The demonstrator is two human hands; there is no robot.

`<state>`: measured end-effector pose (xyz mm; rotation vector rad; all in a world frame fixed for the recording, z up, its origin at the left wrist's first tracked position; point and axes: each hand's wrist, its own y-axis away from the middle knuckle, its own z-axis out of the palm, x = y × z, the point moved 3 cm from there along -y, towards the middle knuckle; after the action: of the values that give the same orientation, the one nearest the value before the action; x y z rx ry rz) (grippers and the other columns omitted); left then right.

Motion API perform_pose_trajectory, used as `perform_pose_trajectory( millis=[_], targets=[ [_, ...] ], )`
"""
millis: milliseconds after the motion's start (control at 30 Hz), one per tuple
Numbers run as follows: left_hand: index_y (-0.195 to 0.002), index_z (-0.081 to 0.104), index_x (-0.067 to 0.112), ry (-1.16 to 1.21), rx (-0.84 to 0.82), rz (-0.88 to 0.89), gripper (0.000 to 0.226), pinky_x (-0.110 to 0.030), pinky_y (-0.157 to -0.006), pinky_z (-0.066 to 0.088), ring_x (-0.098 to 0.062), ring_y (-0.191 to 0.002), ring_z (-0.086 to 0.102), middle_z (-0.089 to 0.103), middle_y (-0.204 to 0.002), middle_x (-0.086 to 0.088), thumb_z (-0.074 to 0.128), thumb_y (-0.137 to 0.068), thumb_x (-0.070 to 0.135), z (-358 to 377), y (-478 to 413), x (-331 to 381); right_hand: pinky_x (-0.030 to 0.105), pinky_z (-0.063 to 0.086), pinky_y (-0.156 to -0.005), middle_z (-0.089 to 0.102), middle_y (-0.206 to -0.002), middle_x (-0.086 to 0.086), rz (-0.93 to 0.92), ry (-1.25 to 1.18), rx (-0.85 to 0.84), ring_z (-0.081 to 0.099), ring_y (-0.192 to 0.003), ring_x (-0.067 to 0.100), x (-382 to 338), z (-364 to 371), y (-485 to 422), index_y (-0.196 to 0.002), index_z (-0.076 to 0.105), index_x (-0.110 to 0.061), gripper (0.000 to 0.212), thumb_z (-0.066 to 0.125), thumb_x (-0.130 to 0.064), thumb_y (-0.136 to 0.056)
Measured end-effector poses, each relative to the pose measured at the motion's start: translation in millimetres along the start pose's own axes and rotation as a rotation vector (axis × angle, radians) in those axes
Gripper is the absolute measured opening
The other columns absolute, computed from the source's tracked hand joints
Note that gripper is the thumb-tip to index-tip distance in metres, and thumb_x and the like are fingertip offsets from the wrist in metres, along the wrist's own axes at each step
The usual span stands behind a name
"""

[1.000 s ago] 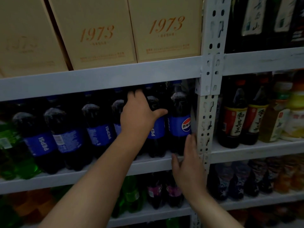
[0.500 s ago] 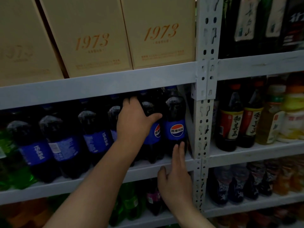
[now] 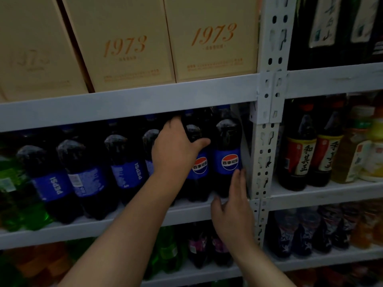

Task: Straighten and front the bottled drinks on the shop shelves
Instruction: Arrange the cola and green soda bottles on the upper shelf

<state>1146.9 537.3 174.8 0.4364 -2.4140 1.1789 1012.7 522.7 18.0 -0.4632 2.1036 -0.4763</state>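
Observation:
A row of large dark Pepsi bottles with blue labels stands on the middle grey shelf (image 3: 128,220). My left hand (image 3: 176,150) grips the second bottle from the right (image 3: 199,168) around its shoulder, thumb across the front; its round logo faces forward. The rightmost bottle (image 3: 228,160) also shows its logo to the front. My right hand (image 3: 232,210) is held flat with straight fingers against that bottle's lower right side, next to the upright post. Bottles further left (image 3: 126,172) show sideways "PEPSI" lettering or the back of the label (image 3: 87,179).
Perforated grey upright post (image 3: 267,129) bounds the bay on the right. Beige "1973" boxes (image 3: 209,40) fill the shelf above. Sauce and oil bottles (image 3: 300,158) stand in the right bay. Green bottles (image 3: 12,195) at far left; green, purple and orange drinks on the lower shelves.
The two right bottles have been turned; both round logos now face front. My right hand has slid along the rightmost bottle's lower side. The view shifted slightly.

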Motion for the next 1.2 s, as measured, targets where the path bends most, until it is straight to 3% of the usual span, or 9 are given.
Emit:
perform_pose_trajectory(
  millis=[200,333,467,600,700,867,1000,1100,1200],
  targets=[
    [-0.128,0.049,0.027,0.212,-0.184,0.017,0.062,-0.019,-0.081,0.038,-0.014,-0.108,0.059,0.064,-0.117,0.007,0.077,-0.074,0.034,-8,-6,-9,0.009,0.032,-0.077,-0.017,-0.153,-0.018,-0.024,-0.031,0.036,0.006,-0.106,-0.026,-1,-2,0,-0.149,-0.006,-0.030,0.079,0.049,-0.030,-0.093],
    [-0.133,0.051,0.026,0.203,-0.049,0.066,0.055,-0.015,-0.085,0.039,-0.008,-0.106,0.057,0.064,-0.119,0.005,0.068,-0.081,0.032,-27,7,-25,-0.002,0.035,-0.061,0.016,-0.153,-0.019,-0.118,-0.142,0.131,0.036,-0.105,-0.027,-18,2,17,-0.144,0.028,-0.031,0.061,0.051,-0.028,-0.089],
    [-0.121,0.057,0.018,-0.018,0.295,0.090,0.047,-0.026,-0.077,0.041,-0.020,-0.100,0.059,0.059,-0.117,-0.003,0.064,-0.079,0.038,-50,20,-49,0.006,0.040,-0.068,0.038,-0.130,-0.025,-0.234,-0.199,0.016,0.046,-0.092,-0.021,-35,29,36,-0.125,0.050,-0.028,0.039,0.047,-0.032,-0.086],
    [-0.127,0.041,0.020,-0.312,0.112,-0.053,0.078,-0.037,-0.067,0.040,-0.035,-0.103,0.057,0.050,-0.122,-0.008,0.061,-0.071,0.071,-39,8,-55,0.014,0.043,-0.073,0.039,-0.132,-0.024,-0.213,-0.226,-0.124,0.053,-0.088,-0.005,-48,61,45,-0.129,0.046,-0.031,0.042,0.046,-0.031,-0.087],
    [-0.124,0.043,0.018,-0.252,0.048,-0.058,0.086,-0.036,-0.068,0.038,-0.033,-0.104,0.057,0.054,-0.119,-0.009,0.066,-0.063,0.073,-36,-1,-59,0.020,0.046,-0.075,0.037,-0.136,-0.021,-0.202,-0.243,-0.160,0.053,-0.084,-0.003,-56,74,48,-0.134,0.040,-0.031,0.048,0.042,-0.035,-0.087],
    [-0.121,0.052,0.022,0.127,-0.099,-0.024,0.067,-0.024,-0.079,0.045,-0.011,-0.099,0.059,0.062,-0.111,0.005,0.081,-0.066,0.044,-44,-14,-75,0.017,0.047,-0.067,0.030,-0.143,-0.017,-0.200,-0.216,-0.121,0.052,-0.086,-0.003,-64,82,45,-0.142,0.030,-0.029,0.058,0.043,-0.034,-0.086],
    [-0.119,0.048,0.030,0.393,-0.414,-0.091,0.048,-0.024,-0.046,0.049,-0.009,-0.057,0.065,0.069,-0.093,0.001,0.074,-0.080,0.017,-53,-17,-85,0.013,0.047,-0.058,0.029,-0.146,-0.016,-0.201,-0.210,-0.053,0.051,-0.082,-0.005,-64,81,41,-0.143,0.031,-0.027,0.059,0.039,-0.038,-0.085],
    [-0.117,0.051,0.029,0.169,-0.252,-0.011,0.053,-0.031,-0.063,0.055,-0.016,-0.079,0.068,0.067,-0.101,0.000,0.070,-0.071,0.045,-53,-14,-73,0.019,0.051,-0.058,0.024,-0.148,-0.018,-0.184,-0.206,-0.039,0.053,-0.079,-0.005,-61,84,39,-0.143,0.032,-0.026,0.059,0.039,-0.038,-0.085],
    [-0.123,0.050,0.019,-0.157,-0.045,-0.010,0.094,-0.036,-0.082,0.047,-0.023,-0.109,0.055,0.058,-0.119,-0.005,0.061,-0.053,0.081,-48,-8,-61,0.021,0.052,-0.057,0.019,-0.147,-0.023,-0.194,-0.197,-0.037,0.052,-0.080,-0.005,-62,87,40,-0.142,0.033,-0.026,0.059,0.042,-0.035,-0.084]
  ],
)
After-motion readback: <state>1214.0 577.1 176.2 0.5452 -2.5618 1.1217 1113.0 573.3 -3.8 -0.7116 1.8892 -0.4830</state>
